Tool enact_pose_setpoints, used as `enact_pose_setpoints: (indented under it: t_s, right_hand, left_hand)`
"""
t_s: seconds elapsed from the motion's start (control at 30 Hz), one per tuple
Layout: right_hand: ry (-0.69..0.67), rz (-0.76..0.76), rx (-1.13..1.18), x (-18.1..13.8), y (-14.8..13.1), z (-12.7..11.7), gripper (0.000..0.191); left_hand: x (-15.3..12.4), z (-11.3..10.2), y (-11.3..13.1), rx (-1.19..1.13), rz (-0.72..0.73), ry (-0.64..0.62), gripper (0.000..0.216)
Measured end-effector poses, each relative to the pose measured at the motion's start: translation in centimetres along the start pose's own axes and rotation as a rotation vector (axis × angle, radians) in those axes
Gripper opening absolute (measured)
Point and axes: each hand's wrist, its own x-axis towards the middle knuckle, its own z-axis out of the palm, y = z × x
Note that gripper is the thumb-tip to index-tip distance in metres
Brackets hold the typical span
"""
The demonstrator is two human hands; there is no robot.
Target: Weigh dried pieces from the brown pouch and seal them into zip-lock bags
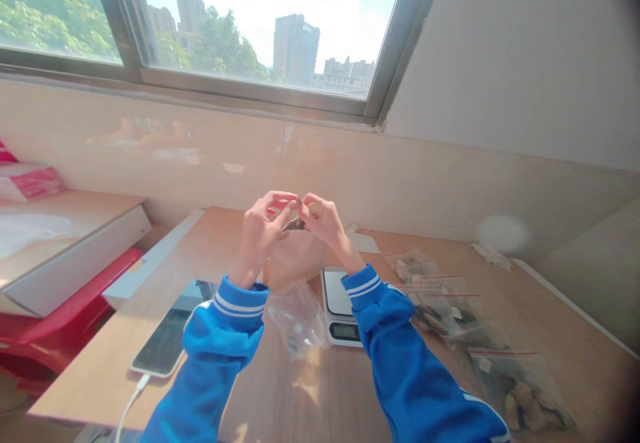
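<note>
My left hand and my right hand meet above a light brown paper bag at the back of the table. Both hands are closed, fingertips pinching a small dark brown piece whose kind I cannot make out. More dark, dried-looking bits show just under the fingers, at the bag's opening. In front of the bag lies a crumpled clear plastic bag. A white digital scale stands beside it, partly covered by my right sleeve.
Several zip bags with brown and dark dried pieces lie along the right side. On the left, a phone is plugged into a white cable. Behind the table rise a wall and a window. A red stool stands left.
</note>
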Motion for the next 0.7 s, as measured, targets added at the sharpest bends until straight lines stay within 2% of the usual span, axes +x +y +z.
enact_pose_setpoints:
  t_s: [0.1, 0.23, 0.33, 0.47, 0.57, 0.7]
  right_hand:
    - [-0.053, 0.013, 0.068, 0.4, -0.2, -0.7, 0.037]
    - [-0.068, -0.006, -0.122, 1.4, -0.3, -1.2, 0.054]
    - [-0.041, -0.055, -0.341, 1.7, -0.1, -1.0, 0.056]
    - [-0.064, -0.087, -0.587, 1.3, -0.5, -1.2, 0.061]
    - [-0.088, -0.06, -0.705, 1.1, -0.9, -1.3, 0.063]
    - [-0.08, 0.023, -0.814, 1.5, -0.9, -0.9, 0.061]
  left_hand:
    - [-0.3, 0.8, -0.7, 0.053, -0.047, 0.011, 0.026]
    - [-0.6, 1.4, -1.3, 0.092, -0.038, -0.065, 0.022]
    - [-0.7, 1.6, -1.9, 0.192, -0.032, -0.069, 0.019]
    - [-0.9, 1.5, -2.8, 0.307, 0.065, -0.176, 0.014]
    - [-1.1, 1.5, -3.2, 0.355, 0.149, -0.214, 0.014]
    - [-1.5, 1.3, -3.2, 0.342, 0.152, -0.224, 0.022]
